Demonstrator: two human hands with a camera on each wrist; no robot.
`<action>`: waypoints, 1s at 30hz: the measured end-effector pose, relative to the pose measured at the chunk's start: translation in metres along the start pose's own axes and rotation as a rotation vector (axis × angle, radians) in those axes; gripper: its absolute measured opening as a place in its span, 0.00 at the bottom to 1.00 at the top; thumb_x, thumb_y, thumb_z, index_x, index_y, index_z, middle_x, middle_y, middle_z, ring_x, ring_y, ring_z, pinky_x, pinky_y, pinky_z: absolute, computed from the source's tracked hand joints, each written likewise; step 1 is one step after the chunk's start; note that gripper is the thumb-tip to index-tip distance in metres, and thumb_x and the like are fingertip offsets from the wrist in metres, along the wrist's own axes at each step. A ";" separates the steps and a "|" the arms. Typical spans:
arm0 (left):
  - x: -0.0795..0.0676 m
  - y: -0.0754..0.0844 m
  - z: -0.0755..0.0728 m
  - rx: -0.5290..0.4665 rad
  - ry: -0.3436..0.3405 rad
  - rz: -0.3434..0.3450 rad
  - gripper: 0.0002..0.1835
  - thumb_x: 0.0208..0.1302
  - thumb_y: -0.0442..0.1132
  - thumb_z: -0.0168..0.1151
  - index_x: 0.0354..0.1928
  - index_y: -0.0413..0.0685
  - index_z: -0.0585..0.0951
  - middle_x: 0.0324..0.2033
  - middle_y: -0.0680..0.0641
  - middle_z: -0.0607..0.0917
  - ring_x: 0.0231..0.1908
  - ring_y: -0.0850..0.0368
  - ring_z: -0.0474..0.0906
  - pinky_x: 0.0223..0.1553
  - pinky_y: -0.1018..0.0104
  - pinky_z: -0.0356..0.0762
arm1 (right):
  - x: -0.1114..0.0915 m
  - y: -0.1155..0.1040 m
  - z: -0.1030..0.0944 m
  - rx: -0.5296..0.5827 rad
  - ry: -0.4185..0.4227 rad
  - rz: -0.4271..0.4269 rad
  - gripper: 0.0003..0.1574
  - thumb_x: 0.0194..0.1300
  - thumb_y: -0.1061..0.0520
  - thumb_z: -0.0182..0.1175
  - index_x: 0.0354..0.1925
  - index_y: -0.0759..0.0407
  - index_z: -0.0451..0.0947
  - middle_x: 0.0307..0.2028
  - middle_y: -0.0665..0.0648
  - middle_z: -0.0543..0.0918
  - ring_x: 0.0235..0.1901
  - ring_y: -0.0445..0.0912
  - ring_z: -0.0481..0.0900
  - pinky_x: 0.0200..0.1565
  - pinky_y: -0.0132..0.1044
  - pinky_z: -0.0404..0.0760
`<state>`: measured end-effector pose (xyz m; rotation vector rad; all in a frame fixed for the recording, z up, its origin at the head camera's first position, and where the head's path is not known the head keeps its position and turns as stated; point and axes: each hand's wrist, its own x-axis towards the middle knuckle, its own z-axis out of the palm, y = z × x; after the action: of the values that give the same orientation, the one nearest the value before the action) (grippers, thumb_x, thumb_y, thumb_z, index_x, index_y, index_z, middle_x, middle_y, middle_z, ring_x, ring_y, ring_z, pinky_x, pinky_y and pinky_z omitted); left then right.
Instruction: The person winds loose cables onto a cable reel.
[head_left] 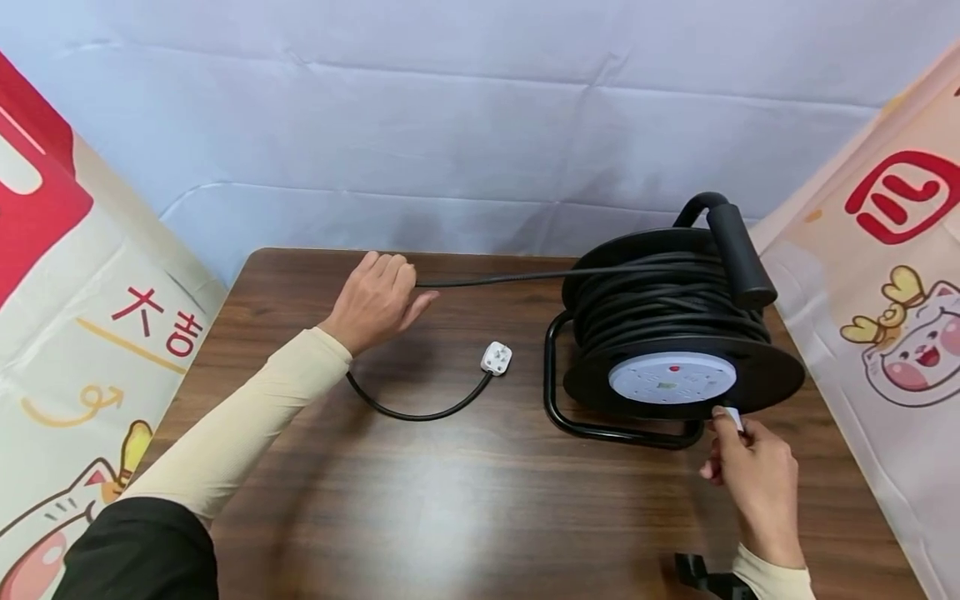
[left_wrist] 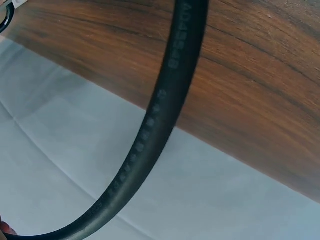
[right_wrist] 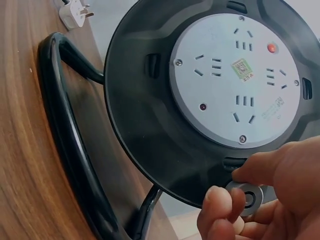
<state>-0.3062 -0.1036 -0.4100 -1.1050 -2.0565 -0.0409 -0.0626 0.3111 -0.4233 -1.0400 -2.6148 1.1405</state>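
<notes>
A black cable reel point(head_left: 667, 300) stands on the right of the table, wound with black cable point(head_left: 495, 278). From the reel's top the cable runs left, nearly straight, into my left hand point(head_left: 377, 302), which grips it. Below that hand the free end curves along the table to a white plug point(head_left: 496, 358), prongs up. In the left wrist view the cable point(left_wrist: 155, 125) bends close to the camera. My right hand point(head_left: 757, 471) pinches a small grey-white knob point(right_wrist: 254, 199) near the rim of the reel's front disc, below the round socket panel point(right_wrist: 240, 82).
The reel rests on a black tubular stand point(head_left: 553, 383), with a carrying handle point(head_left: 738, 254) on top. A black strap point(head_left: 701, 573) lies by my right wrist. Pale cloth point(head_left: 420, 142) hangs behind the wooden table point(head_left: 450, 508), and printed banners point(head_left: 892, 333) flank both sides.
</notes>
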 end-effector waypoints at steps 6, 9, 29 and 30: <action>0.001 0.001 0.000 -0.030 0.051 0.010 0.21 0.63 0.51 0.53 0.22 0.41 0.66 0.18 0.45 0.65 0.17 0.49 0.61 0.23 0.58 0.57 | -0.003 0.000 0.008 -0.070 0.021 -0.037 0.33 0.64 0.34 0.43 0.28 0.62 0.74 0.09 0.52 0.76 0.13 0.43 0.75 0.21 0.32 0.67; 0.004 0.003 0.000 -0.024 0.050 0.033 0.21 0.63 0.50 0.53 0.23 0.41 0.66 0.18 0.45 0.66 0.17 0.50 0.62 0.23 0.59 0.57 | -0.004 0.000 0.014 -0.102 0.057 -0.071 0.31 0.65 0.37 0.43 0.25 0.61 0.74 0.08 0.52 0.76 0.14 0.43 0.74 0.23 0.34 0.66; 0.001 -0.003 0.002 -0.088 0.115 0.065 0.17 0.60 0.43 0.60 0.25 0.39 0.67 0.19 0.44 0.67 0.16 0.50 0.62 0.20 0.61 0.57 | -0.007 -0.004 0.025 -0.093 0.003 -0.085 0.32 0.66 0.37 0.43 0.26 0.62 0.75 0.08 0.51 0.76 0.15 0.44 0.74 0.21 0.34 0.66; 0.002 -0.003 0.002 -0.088 0.114 0.070 0.16 0.61 0.43 0.59 0.25 0.38 0.67 0.19 0.45 0.67 0.16 0.50 0.62 0.20 0.61 0.57 | -0.007 -0.004 0.025 -0.095 0.004 -0.086 0.32 0.66 0.37 0.43 0.26 0.62 0.75 0.08 0.51 0.75 0.14 0.44 0.74 0.21 0.34 0.66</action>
<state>-0.3104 -0.1033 -0.4096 -1.1998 -1.9295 -0.1569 -0.0679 0.2896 -0.4378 -0.9347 -2.7050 1.0043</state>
